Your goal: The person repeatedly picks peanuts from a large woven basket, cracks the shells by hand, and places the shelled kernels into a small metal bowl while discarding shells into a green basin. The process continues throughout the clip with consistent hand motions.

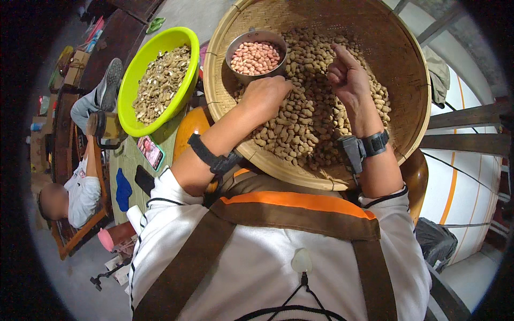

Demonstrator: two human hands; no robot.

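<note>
A wide round woven bamboo basket holds a broad spread of unshelled peanuts. Inside it, toward the left, stands a metal pot filled with shelled pink peanuts. My left hand is closed, low over the unshelled peanuts just below the pot; whatever its fingers hold is hidden. Over the right part of the pile, my right hand is raised with its fingers curled in and one digit pointing up. I cannot make out whether something small sits in it. Both wrists wear dark straps.
Left of the basket, a lime-green basin holds empty peanut shells. Near it lie a lit phone, a dark phone and a blue cloth. Another person sits at far left. Wooden rails flank the right.
</note>
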